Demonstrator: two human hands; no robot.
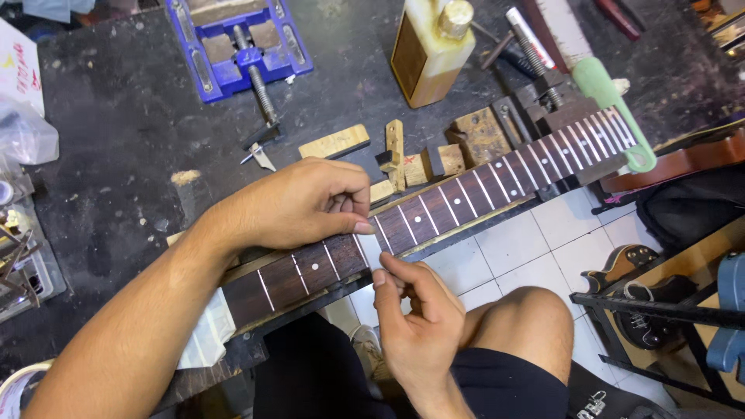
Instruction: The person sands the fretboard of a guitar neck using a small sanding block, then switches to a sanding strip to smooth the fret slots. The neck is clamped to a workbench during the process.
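A pale strip (370, 250) is pinched across the fretboard (434, 208) at the bench (116, 155) edge by the left hand (299, 203) and right hand (411, 306); uneven pull could skew it.

Head-camera view looking down on a person's own body. Two bare forearms enter from the lower left and bottom centre, with no sleeves, watch, bracelet or gloves visible on either. The left hand (299, 206) and the right hand (415, 318) are both uncovered, without rings, and the fingernails are short and unpainted. The forearms are lean, with fine hair along the left one. Below them the person wears dark shorts, black or very dark navy, ending above the knee. One bare knee shows at the lower right, rounded, beside the hem of the shorts
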